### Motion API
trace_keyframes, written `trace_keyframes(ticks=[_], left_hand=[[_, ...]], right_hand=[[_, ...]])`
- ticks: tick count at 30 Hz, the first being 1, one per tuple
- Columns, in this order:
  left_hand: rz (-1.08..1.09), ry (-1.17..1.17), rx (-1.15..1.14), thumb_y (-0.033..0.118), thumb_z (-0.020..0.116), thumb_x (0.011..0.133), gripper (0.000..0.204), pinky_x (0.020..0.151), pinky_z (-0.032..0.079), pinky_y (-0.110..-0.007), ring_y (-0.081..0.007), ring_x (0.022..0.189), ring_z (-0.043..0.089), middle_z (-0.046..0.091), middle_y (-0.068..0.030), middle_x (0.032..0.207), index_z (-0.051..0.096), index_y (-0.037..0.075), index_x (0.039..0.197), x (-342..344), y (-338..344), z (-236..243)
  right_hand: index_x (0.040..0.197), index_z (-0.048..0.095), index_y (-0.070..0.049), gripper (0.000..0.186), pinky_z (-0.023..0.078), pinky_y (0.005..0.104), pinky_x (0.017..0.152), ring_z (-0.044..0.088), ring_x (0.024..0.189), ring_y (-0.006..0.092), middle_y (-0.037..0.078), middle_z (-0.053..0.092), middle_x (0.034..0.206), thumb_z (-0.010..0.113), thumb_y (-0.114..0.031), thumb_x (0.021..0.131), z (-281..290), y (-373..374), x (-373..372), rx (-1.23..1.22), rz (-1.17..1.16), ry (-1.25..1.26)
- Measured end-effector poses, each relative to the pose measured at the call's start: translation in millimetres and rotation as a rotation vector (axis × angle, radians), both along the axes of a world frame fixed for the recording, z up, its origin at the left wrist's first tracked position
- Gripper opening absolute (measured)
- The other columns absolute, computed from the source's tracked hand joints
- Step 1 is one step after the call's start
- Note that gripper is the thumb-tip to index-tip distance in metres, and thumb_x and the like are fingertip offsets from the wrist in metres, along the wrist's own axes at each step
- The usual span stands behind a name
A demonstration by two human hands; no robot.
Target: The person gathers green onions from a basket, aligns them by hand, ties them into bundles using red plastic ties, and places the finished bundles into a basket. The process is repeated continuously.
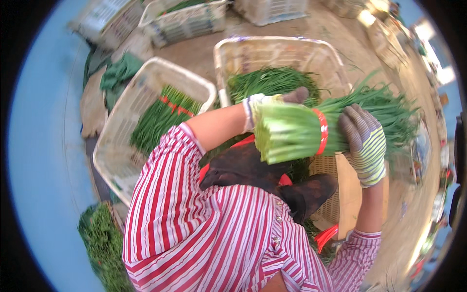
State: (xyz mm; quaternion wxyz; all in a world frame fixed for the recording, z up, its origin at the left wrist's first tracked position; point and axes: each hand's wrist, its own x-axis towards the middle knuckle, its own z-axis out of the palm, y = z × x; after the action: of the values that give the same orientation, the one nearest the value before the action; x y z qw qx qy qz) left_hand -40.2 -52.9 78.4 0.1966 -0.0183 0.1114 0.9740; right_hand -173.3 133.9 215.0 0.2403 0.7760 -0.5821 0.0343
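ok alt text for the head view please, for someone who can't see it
The person's gloved left hand and right hand hold a thick bundle of green stalks bound with a red band. Beyond it, greens lie in a pale plastic crate; a second crate to the left holds another red-banded bundle.

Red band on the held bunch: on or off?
On: the red band crosses the green bunch between its pale stalk ends and the right hand. Its far side is hidden.
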Motion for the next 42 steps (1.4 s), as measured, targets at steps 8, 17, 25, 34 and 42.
trace_keyframes(ticks=[8,17,25,34,42], left_hand=[[0.279,0.170,-0.437,0.015,0.059,0.083,0.021,0.080,0.045,-0.037,-0.0188,0.090,0.056,0.062,-0.0074,0.092,0.062,0.004,0.101,46.3,13.2,-19.5],[0.770,0.063,-0.869,0.018,0.058,0.081,0.031,0.078,0.048,-0.036,-0.0225,0.086,0.060,0.065,-0.0104,0.091,0.060,0.002,0.108,125.2,-113.8,-59.4],[0.474,-0.718,-1.746,0.018,0.073,0.073,0.051,0.093,0.044,-0.032,-0.0181,0.105,0.054,0.060,-0.0110,0.111,0.054,-0.003,0.116,302.8,-156.8,-76.5],[-0.019,-1.004,-1.535,0.031,0.085,0.053,0.117,0.103,0.033,-0.032,-0.0324,0.121,0.044,0.045,-0.0258,0.129,0.015,0.000,0.142,356.9,-20.4,-239.1],[-0.346,-1.173,-1.727,0.025,0.082,0.055,0.115,0.102,0.035,-0.035,-0.0342,0.122,0.043,0.035,-0.0243,0.138,0.010,0.011,0.144,417.6,45.6,-272.1]], right_hand=[[0.122,0.052,-0.033,0.051,0.047,0.0406,0.086,0.055,0.101,0.0264,0.005,0.055,0.107,0.054,-0.016,0.074,-25.9,-65.7,25.9,0.090,0.397,0.275],[0.124,0.050,-0.007,0.062,0.039,0.0406,0.099,0.044,0.120,0.0355,0.015,0.047,0.129,0.071,-0.003,0.066,-17.4,-77.2,6.9,-0.022,-0.034,-0.084],[0.131,0.040,-0.006,0.065,0.036,0.0402,0.101,0.044,0.121,0.0339,0.018,0.045,0.131,0.066,0.001,0.072,-106.7,-4.5,-50.7,0.177,-0.279,-0.303],[0.131,0.043,-0.006,0.055,0.032,0.0369,0.103,0.043,0.122,0.0282,0.013,0.047,0.131,0.060,0.000,0.079,-129.7,7.3,-51.5,0.386,-0.391,-0.344],[0.130,0.045,-0.007,0.052,0.032,0.0362,0.103,0.045,0.120,0.0265,0.010,0.049,0.129,0.057,0.000,0.080,-134.0,6.2,-52.9,0.447,-0.402,-0.343]])
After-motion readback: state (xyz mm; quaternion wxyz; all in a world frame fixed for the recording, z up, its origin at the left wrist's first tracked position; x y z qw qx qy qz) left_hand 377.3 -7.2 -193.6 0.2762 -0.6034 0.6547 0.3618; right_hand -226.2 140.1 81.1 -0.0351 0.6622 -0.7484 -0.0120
